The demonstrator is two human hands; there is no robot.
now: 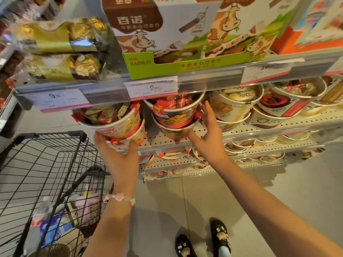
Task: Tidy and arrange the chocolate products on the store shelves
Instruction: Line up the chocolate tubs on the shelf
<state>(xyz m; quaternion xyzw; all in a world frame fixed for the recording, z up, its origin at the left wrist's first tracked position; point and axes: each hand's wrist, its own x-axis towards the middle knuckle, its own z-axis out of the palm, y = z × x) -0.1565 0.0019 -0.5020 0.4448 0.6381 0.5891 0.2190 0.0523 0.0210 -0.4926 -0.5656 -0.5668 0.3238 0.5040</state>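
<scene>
Mid-straightening at the perforated shelf (209, 130): the left hand (118, 154) cupped a cream tub stack (120, 125) from below at its front edge, the right hand (207, 134), fingers straight, steadied a red tub stack (174, 115); both likely needed pushing back level.

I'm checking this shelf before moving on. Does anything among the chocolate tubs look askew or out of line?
Yes. The cream tub stack in the left hand tilts and overhangs the shelf edge. The red tub stack beside it, steadied by the right hand, also leans.
</scene>
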